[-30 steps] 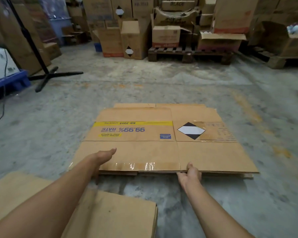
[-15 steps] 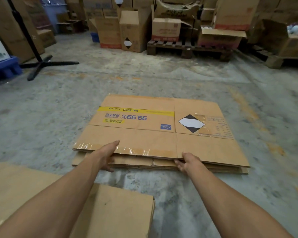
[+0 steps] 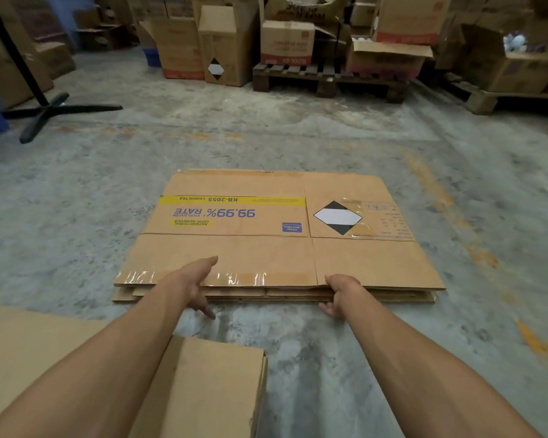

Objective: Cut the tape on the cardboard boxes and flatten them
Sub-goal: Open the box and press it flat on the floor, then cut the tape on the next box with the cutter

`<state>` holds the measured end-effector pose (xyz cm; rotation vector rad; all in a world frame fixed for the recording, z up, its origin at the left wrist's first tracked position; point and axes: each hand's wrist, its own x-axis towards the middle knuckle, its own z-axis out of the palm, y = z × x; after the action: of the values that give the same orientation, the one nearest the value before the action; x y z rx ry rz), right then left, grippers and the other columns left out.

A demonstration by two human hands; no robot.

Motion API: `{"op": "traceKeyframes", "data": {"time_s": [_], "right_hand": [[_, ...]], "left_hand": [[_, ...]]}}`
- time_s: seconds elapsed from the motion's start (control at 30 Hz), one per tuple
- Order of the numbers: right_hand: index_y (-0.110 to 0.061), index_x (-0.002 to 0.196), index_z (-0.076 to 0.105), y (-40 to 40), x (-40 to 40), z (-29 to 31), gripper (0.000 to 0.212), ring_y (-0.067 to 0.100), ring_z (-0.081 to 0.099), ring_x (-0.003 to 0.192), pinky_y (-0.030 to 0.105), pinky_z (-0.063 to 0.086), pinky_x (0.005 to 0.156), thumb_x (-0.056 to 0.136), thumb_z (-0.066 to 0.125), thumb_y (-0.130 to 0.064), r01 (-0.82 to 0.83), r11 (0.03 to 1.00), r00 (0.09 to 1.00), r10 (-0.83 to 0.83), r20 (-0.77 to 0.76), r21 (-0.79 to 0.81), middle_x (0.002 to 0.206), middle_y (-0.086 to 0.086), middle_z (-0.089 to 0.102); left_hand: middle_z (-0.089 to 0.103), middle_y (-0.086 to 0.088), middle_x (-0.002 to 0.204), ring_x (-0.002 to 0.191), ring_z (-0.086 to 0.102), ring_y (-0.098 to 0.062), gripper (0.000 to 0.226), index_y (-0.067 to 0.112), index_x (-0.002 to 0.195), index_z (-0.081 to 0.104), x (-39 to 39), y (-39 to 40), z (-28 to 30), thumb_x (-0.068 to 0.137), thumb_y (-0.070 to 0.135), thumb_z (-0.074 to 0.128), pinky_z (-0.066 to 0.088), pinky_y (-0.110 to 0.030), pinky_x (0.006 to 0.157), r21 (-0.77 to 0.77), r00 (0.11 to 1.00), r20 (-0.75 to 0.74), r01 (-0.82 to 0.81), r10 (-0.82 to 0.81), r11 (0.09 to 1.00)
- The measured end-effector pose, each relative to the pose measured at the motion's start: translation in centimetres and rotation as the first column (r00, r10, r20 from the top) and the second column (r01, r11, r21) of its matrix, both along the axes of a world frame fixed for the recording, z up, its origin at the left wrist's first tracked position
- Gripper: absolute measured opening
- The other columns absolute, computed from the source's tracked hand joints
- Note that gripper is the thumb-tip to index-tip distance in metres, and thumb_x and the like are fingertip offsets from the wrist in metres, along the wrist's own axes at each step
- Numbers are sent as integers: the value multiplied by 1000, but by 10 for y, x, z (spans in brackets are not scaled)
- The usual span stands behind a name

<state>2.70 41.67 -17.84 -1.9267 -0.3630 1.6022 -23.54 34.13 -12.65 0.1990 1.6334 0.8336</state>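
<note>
A flattened cardboard box [image 3: 266, 251] with a yellow stripe and blue "99.99% RATE" print lies on top of a low stack of flattened boxes [image 3: 393, 297] on the concrete floor. Shiny clear tape [image 3: 244, 278] runs along its near edge. My left hand [image 3: 189, 284] straddles that near edge, thumb stretched on top and fingers pointing down in front of the stack. My right hand [image 3: 340, 292] is curled around the near edge at the fold line, fingers tucked under it.
More flattened cardboard [image 3: 203, 390] lies at the bottom left, under my left forearm. A black stand base [image 3: 54, 112] sits on the floor at the left. A wooden pallet [image 3: 326, 79] and stacked cartons [image 3: 287, 42] line the back.
The top box has settled squarely onto the stack. My left hand has gone from flat on top to straddling the near edge; my right hand has wrapped lower around the edge.
</note>
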Motion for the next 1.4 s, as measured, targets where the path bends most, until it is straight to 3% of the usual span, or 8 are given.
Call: {"op": "traceKeyframes", "data": {"time_s": [0.17,0.33,0.47,0.63,0.77,0.93,1.23,1.4], "right_hand": [[1,120,53,-2,-7,-8,36,32,50,102,50,56,83,86,61,9,114,990,992,-110,-58,82,131,20,50],[2,126,51,-8,-4,-4,36,32,55,110,47,58,77,92,63,-3,-19,994,1000,19,2,111,126,18,52],[-5,90,52,-18,16,4,48,29,62,64,30,49,56,95,51,-53,-448,891,841,449,302,-76,88,15,64],[-9,73,51,-34,26,9,56,30,69,74,29,49,64,87,57,-63,-699,704,444,567,694,-128,81,9,65],[-10,99,55,-73,-7,59,41,22,66,70,30,47,60,91,63,-49,-748,583,659,597,458,317,91,8,67],[-19,117,57,-149,-48,109,45,17,63,89,30,54,70,87,67,-51,-863,289,448,817,363,415,110,3,62],[-42,139,38,-298,-77,138,90,23,16,142,59,14,112,62,68,-78,-973,-226,-141,425,894,-46,148,3,29],[-30,123,50,-347,-70,127,73,20,35,121,42,28,100,69,66,-75,-991,-112,-110,335,936,-77,121,-3,47]], "left_hand": [[11,-6,164,148,0,-47,73,17,157,13,-5,5,-1,99,40,51,10,-74,110,32,904,220,-381,366,924],[9,-9,165,148,5,-46,84,22,158,7,-16,3,-6,94,47,56,17,-78,104,-13,951,199,-238,236,971],[12,-16,163,149,16,-38,87,21,158,12,-8,-9,-8,92,56,57,30,-74,101,-124,987,-5,160,-162,979],[33,-13,155,136,40,-38,70,15,150,36,-1,-23,5,95,56,51,43,-53,98,-250,731,-418,478,-539,842],[63,-12,128,118,59,-31,39,11,124,64,-10,-39,25,96,37,57,46,-39,101,-4,591,-695,568,-410,823],[71,-7,107,100,64,-29,22,26,108,69,-30,-98,57,92,37,58,50,-37,93,77,399,-898,554,-183,829],[66,1,90,88,61,-23,21,24,100,67,-74,-264,66,97,37,52,49,-36,78,75,157,-987,656,-38,751],[51,6,67,77,55,-26,40,23,70,50,-80,-316,48,96,50,38,43,-37,66,64,41,-998,689,49,722]]}}
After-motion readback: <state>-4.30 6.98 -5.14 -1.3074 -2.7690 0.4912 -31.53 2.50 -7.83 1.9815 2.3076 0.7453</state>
